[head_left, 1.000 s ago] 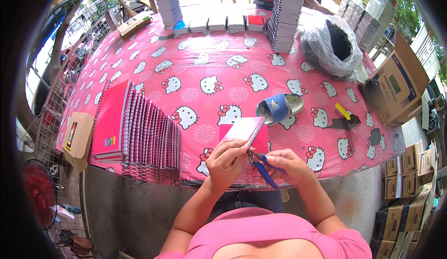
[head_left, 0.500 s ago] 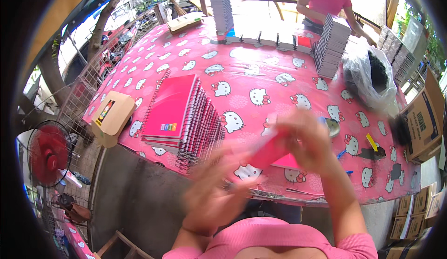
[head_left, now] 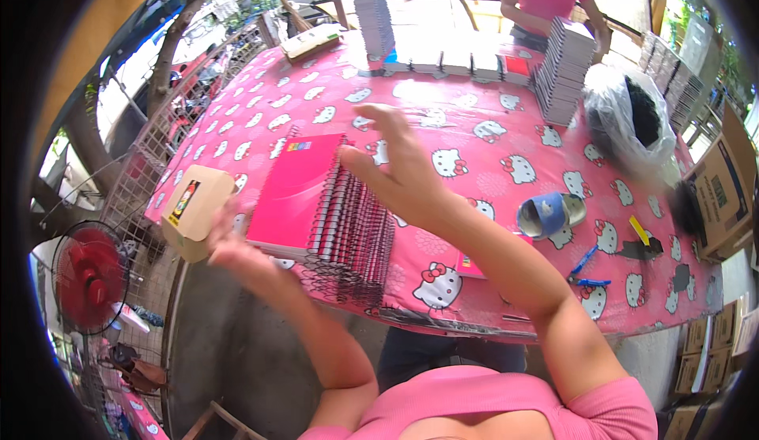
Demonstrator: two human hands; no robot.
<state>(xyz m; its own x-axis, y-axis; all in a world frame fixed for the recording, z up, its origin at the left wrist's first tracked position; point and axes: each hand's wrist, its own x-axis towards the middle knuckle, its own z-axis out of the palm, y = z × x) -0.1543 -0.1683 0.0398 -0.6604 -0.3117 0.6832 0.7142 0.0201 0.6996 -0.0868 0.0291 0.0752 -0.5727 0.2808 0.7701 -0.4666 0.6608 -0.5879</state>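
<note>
Tabletop [head_left: 443,124]: covered by a pink cloth with a white cat print, running from the near edge to the far end, where a second person in a pink top stands.
Notebooks [head_left: 332,211]: a leaning row of pink spiral-bound books at the near left edge of the tabletop, wire spines up and to the right, the front cover facing left.
Bag [head_left: 632,120]: clear plastic with something dark inside, at the far right, beside a tall grey stack [head_left: 563,72] of books.
Fan [head_left: 88,276]: red, on the ground to the left, below the tabletop.
Box [head_left: 194,207]: small, tan cardboard, at the left edge just beside the notebooks.
Right hand [head_left: 403,167]: fingers spread and holding nothing, hovering over the spines of the notebooks.
Left hand [head_left: 237,246]: blurred, at the lower left corner of the notebooks; whether it grips them I cannot tell.
Tape [head_left: 549,215]: blue roll lying on its side, right of the right forearm.
Pen [head_left: 583,260]: blue, near the front edge, below the tape.
</note>
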